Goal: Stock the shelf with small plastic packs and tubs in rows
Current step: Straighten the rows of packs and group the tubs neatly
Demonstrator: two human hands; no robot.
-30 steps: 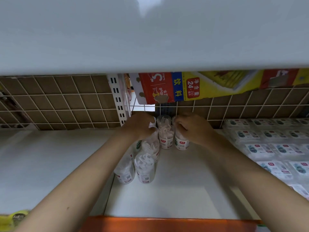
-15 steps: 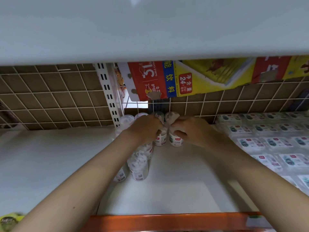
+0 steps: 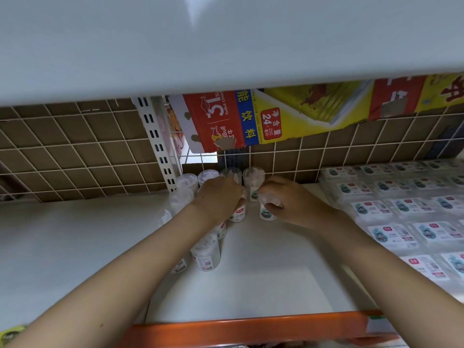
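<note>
Left hand [image 3: 221,197]: reached deep onto the white shelf [image 3: 263,272], fingers curled down over the top of a clear tub [image 3: 237,214] with a red-marked label; it grips that tub from above.
Right hand [image 3: 288,202]: just right of the left one, fingers curled round the top of another clear tub [image 3: 266,212], the one with a green-marked label, holding it upright on the shelf.
The two held tubs: side by side, close, though from here I can't tell whether they touch.
Back row: four tubs [image 3: 253,175] standing upright against the wire grid [image 3: 75,151], just behind both hands.
Left rows: more tubs run toward the shelf front under the left forearm; the nearest one [image 3: 206,254] stands upright, its label facing out.
Flat packs [image 3: 391,234]: rows of clear packs with printed labels cover the right part of the shelf, well apart from the tubs.
Behind the grid: brown cardboard, and a red, blue and yellow drinks carton [image 3: 251,119] hanging down above the tubs.
Slotted upright [image 3: 157,144]: white, at the back, just left of the tubs.
Shelf edge: an orange strip [image 3: 251,327] along the front.
Above: the pale underside of the upper shelf [image 3: 226,41] fills the top of the view.
</note>
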